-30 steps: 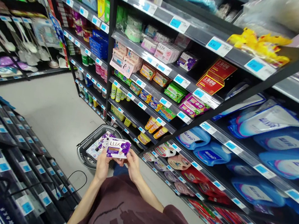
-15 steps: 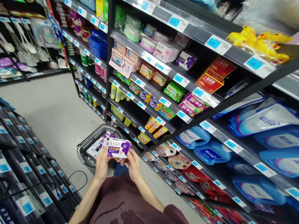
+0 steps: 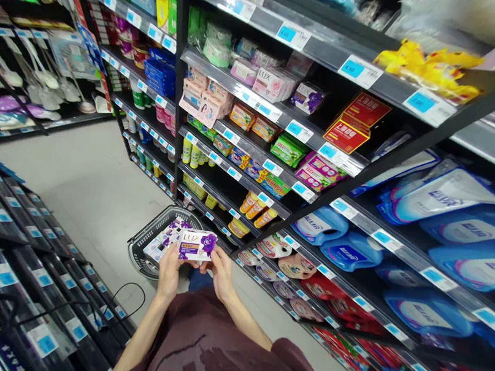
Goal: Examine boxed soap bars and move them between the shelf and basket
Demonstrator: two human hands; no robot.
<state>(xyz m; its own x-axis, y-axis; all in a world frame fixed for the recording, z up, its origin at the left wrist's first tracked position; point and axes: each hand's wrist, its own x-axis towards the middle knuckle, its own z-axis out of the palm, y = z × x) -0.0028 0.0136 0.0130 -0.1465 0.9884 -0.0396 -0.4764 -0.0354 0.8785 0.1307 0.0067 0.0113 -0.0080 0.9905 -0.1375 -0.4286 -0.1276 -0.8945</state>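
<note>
A white and purple LUX soap box (image 3: 197,245) is held level in front of my body, its printed face up. My left hand (image 3: 168,273) grips its left end, and my right hand (image 3: 221,270) has fingers around the right end. Below and behind it, a black basket (image 3: 137,251) rests on the floor, holding several purple and white boxes (image 3: 159,243). On the shelf ahead, a similar purple LUX box (image 3: 308,98) sits beside a stack of pink LUX boxes (image 3: 272,84).
Tall shelving (image 3: 242,95) with soaps rises ahead, and blue detergent bottles (image 3: 351,252) line the right side. A slanted dark rack (image 3: 1,217) with price tags stands close on the left, a black cable (image 3: 141,300) looping beside it. Grey floor (image 3: 87,168) shows between them.
</note>
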